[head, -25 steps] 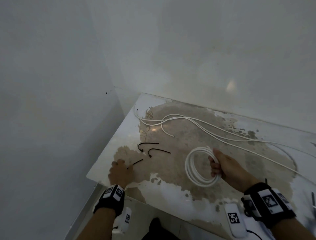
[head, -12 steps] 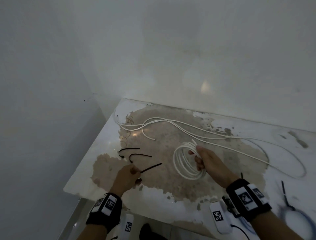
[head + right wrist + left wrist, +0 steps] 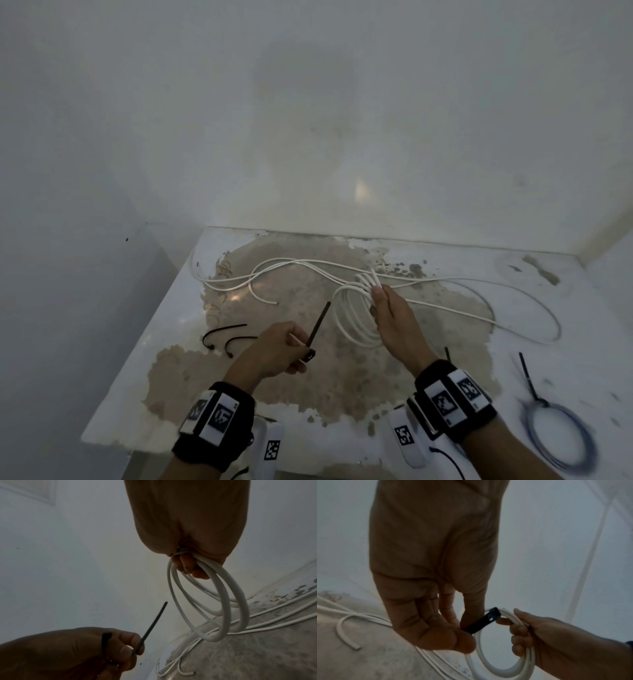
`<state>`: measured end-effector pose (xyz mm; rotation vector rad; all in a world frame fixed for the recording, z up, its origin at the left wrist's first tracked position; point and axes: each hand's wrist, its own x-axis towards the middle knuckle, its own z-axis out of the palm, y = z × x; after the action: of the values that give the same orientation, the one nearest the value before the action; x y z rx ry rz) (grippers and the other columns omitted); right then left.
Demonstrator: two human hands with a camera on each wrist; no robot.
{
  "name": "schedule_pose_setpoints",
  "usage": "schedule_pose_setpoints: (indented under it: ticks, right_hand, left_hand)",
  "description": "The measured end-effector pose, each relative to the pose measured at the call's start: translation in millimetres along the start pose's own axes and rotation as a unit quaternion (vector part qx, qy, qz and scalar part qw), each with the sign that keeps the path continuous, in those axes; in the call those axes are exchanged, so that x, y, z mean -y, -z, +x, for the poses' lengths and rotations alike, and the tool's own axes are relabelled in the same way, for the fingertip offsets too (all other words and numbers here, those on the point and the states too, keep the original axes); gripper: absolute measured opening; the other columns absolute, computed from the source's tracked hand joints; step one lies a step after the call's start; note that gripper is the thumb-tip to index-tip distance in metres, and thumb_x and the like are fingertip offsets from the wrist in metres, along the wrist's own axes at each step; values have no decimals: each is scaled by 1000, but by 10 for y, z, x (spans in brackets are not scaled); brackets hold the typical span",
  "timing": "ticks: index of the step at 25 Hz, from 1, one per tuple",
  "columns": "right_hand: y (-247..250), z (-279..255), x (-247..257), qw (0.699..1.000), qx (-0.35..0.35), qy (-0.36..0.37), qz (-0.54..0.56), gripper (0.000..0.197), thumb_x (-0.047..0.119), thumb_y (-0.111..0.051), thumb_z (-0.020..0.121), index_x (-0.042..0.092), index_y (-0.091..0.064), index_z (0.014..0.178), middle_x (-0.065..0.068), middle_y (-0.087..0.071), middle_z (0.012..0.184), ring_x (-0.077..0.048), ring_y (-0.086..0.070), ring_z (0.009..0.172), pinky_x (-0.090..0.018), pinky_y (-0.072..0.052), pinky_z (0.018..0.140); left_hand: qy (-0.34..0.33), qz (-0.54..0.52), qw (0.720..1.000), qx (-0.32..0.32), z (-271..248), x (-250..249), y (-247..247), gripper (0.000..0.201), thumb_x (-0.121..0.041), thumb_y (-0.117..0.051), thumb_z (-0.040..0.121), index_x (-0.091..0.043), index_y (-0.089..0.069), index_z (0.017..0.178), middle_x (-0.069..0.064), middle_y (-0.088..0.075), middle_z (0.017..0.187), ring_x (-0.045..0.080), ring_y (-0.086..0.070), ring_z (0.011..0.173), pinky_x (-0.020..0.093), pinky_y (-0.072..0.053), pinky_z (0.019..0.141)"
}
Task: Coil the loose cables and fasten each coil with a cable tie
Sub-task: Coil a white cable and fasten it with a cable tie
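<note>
Above stained table [image 3: 445, 394], right hand [image 3: 394, 322] grips coil [image 3: 352, 318]; left hand [image 3: 274, 353] pinches tie [image 3: 317, 329] beside it.

Four black cable ties [image 3: 318, 323], one white coil [image 3: 354, 317], one blue coil [image 3: 561, 435].

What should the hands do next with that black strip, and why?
Probably poke the cable tie through the white coil. The left hand pinches the tie with its tip free, the right hand grips the coil lifted, and nothing binds it yet.
</note>
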<state>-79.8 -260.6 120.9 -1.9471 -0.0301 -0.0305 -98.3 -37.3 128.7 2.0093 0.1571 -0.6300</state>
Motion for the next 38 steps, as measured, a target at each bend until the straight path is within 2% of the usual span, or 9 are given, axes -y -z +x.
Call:
schedule_pose_setpoints:
  ticks: [3, 7, 11, 13, 18, 25, 29, 33, 38]
  right_hand:
    - [38, -10, 11, 1000, -6, 21, 7, 44, 48, -34, 105, 12, -45, 81, 9, -35, 64, -13, -36, 60, -40, -37, 61]
    - [-31, -34, 27, 998, 11, 48, 28, 34, 51, -34, 104, 31, -54, 86, -1, -47, 71, -18, -46, 66, -45, -45, 65]
    - [-50, -110, 57, 998, 24, 14, 50, 45, 47, -37, 104, 27, -41, 143, -2, -65, 92, -25, -65, 88, -41, -54, 85]
    - [-28, -137, 82, 998, 6, 10, 56, 53, 46, -39, 103, 26, -26, 151, 0, -60, 78, -19, -60, 73, -32, -50, 73]
    - [91, -117, 123, 994, 25, 13, 103, 28, 42, -42, 104, 17, -54, 107, 14, -46, 65, -8, -40, 58, -29, -36, 59]
    - [50, -133, 181, 995, -55, 65, 61, 26, 26, -45, 106, 31, -58, 128, 8, -62, 66, -2, -54, 57, -15, -40, 56]
    - [37, -141, 232, 992, -107, 56, 46, 24, 23, -48, 105, 40, -56, 120, 10, -68, 72, 3, -62, 65, -11, -42, 57]
    - [22, -139, 185, 992, -111, 51, 20, 20, 21, -49, 105, 25, -68, 110, 6, -65, 69, 1, -59, 58, -11, -39, 54]
    - [-44, -160, 114, 993, -114, 24, 19, 24, 24, -51, 104, 26, -70, 119, 10, -74, 94, -1, -68, 87, -21, -54, 78]
  left_hand:
    - [-20, 33, 999, 10, -38, -173, -41, 10, -12, -59, 94, -7, -68, 91, 7, -71, 79, 13, -69, 59, 26, -57, 60]
    - [-33, 62, 997, 25, 31, -459, -81, 22, -25, -64, 92, -7, -76, 90, 11, -75, 88, 14, -72, 63, 30, -58, 65]
    - [-41, -100, 992, 68, 12, -731, -111, 26, -19, -54, 99, -2, -73, 99, 1, -64, 81, 7, -65, 58, 17, -52, 59]
    - [-45, -139, 985, 87, -7, -803, -138, 23, -18, -53, 99, -7, -73, 96, 1, -61, 84, 7, -64, 60, 17, -52, 59]
    - [-61, -96, 989, 93, -24, -862, -157, 23, -17, -52, 99, -6, -72, 104, -10, -64, 78, 8, -61, 64, 19, -50, 60]
    - [-38, -217, 971, 92, -75, -927, -241, 27, -16, -50, 100, 0, -69, 109, 13, -73, 96, 15, -65, 76, 20, -55, 65]
    - [-109, -230, 967, 0, -86, -822, -329, 26, -11, -69, 89, -4, -58, 111, 16, -75, 98, 21, -71, 85, 27, -59, 73]
    - [-247, -119, 958, -80, -73, -766, -431, 13, -17, -69, 90, -10, -63, 100, 7, -75, 83, 15, -74, 78, 25, -58, 70]
    - [-329, -5, 929, -167, 50, -699, -537, 12, -24, -61, 96, -16, -66, 89, -3, -71, 73, 9, -67, 67, 36, -58, 67]
